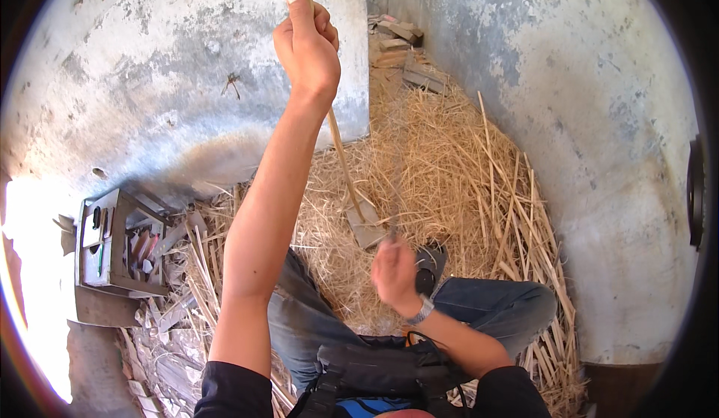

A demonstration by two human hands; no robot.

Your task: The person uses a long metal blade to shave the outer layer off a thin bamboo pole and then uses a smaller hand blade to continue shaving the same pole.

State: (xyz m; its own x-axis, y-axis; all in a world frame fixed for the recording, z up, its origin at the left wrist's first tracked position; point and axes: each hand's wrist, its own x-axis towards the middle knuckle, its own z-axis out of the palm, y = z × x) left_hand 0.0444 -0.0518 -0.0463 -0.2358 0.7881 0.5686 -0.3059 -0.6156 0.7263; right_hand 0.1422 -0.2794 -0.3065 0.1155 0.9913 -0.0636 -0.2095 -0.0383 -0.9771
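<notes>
My left hand (307, 51) is raised high in front of me, its fingers wrapped round a long, thin bamboo strip (339, 147). The strip slants down behind my wrist, and its lower end meets a small flat block (367, 236) on the ground between my legs. Closer to my body, my right hand (395, 272) is closed round the handle of a long, narrow knife (393, 228). Its blade points away from me and is smeared by motion, so its exact shape cannot be made out. The blade is to the right of the strip, apart from it.
Straw-like shavings (427, 163) cover the floor, with long split strips (517, 216) piled along the right wall. A small wooden stool (116, 242) holding odds and ends stands at the left. Bricks (401, 32) lie in the far corner. My bent legs (494, 306) flank the block.
</notes>
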